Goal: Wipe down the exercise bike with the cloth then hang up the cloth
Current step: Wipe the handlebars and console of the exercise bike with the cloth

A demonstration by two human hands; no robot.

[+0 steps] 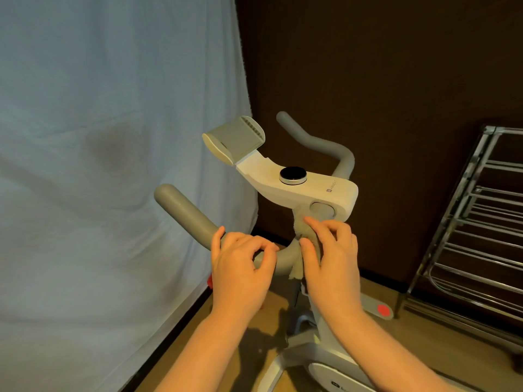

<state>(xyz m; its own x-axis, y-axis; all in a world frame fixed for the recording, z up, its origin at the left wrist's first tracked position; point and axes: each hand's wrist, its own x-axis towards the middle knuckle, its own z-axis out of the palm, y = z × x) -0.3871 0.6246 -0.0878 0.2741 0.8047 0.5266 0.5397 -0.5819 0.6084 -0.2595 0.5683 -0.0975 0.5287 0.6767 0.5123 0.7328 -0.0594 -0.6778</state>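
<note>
A pale sheet (113, 165) hangs left of the exercise bike (300, 185); a metal rack (481, 222) stands to its right. The left hand (240, 267) curls its fingers around the bike's near handlebar. The right hand (328, 258) pinches the cloth (304, 230) against the bike's stem, just under the console.

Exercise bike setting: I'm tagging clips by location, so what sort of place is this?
Probably a room at home: the exercise bike stands on a wooden floor, beside a metal drying rack and a hung sheet.
</note>
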